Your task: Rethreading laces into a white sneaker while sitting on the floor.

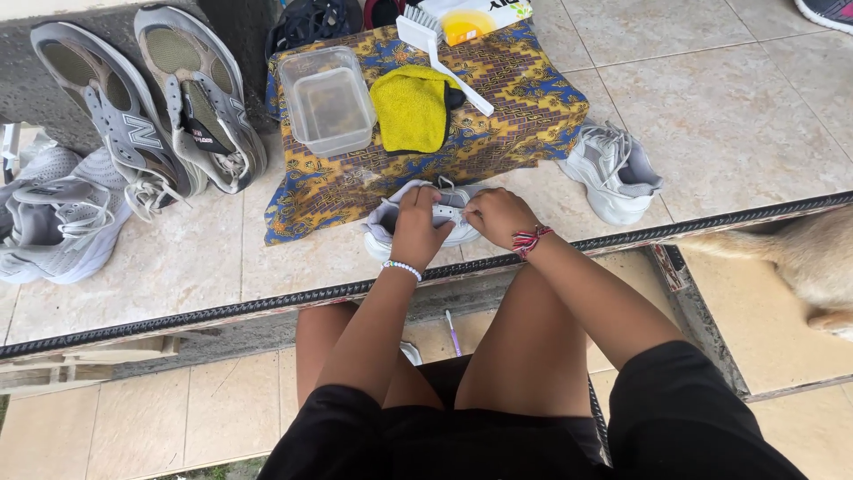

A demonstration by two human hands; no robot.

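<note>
Two hands meet on one white sneaker (418, 222) in my head view, which stands on the tiled floor (729, 124) just in front of a low box draped in a blue-and-yellow patterned cloth (498, 142). My left hand (416, 228), with a beaded bracelet at the wrist, rests on the shoe's top, its fingers curled onto the upper. My right hand (499, 216), wearing a red woven band, has its fingers pinched closed at the shoe's lace area; what they pinch I cannot tell. On the cloth sit a clear plastic tub (327, 100), a folded yellow cloth (410, 107) and a white brush (440, 53). A second white sneaker (613, 173) stands to the right of the box. Grey sneakers (151, 107) lean against the wall at left. A tan dog (800, 258) lies at the right edge.
</note>
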